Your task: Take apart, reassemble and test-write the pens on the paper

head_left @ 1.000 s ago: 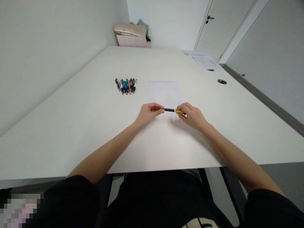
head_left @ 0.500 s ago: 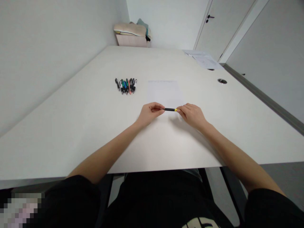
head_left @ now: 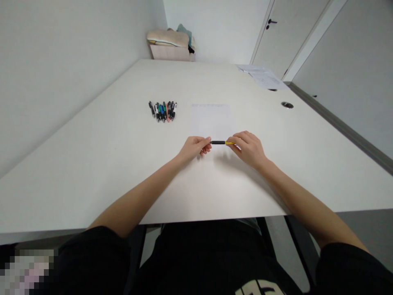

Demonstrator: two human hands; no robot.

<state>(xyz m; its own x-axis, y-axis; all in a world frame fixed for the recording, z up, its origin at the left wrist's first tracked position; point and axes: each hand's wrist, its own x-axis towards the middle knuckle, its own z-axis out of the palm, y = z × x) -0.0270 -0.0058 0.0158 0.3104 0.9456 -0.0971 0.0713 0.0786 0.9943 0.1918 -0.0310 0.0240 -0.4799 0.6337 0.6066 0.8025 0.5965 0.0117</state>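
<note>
A pen (head_left: 218,142) with a black grip and a yellow barrel lies level between my two hands, just over the near edge of a sheet of paper (head_left: 211,121). My left hand (head_left: 195,147) pinches its tip end between thumb and fingers, hiding the tip. At the yellow end, my right hand (head_left: 247,147) has its thumb and fingers closed around the barrel. Faint writing runs along the top of the sheet. To the left of the paper lies a row of several pens (head_left: 162,112) in black, white, green, blue and pink.
The white table (head_left: 101,164) meets a wall on the left. Loose papers (head_left: 265,77) lie at the far right, near a round metal cable hole (head_left: 287,105). A box (head_left: 170,52) with folded cloth (head_left: 168,38) stands beyond the far edge.
My left hand has rolled over, its thumb now on top and its fingertips curled beneath. My right fingers have shifted along the pen, and more of its yellow barrel shows.
</note>
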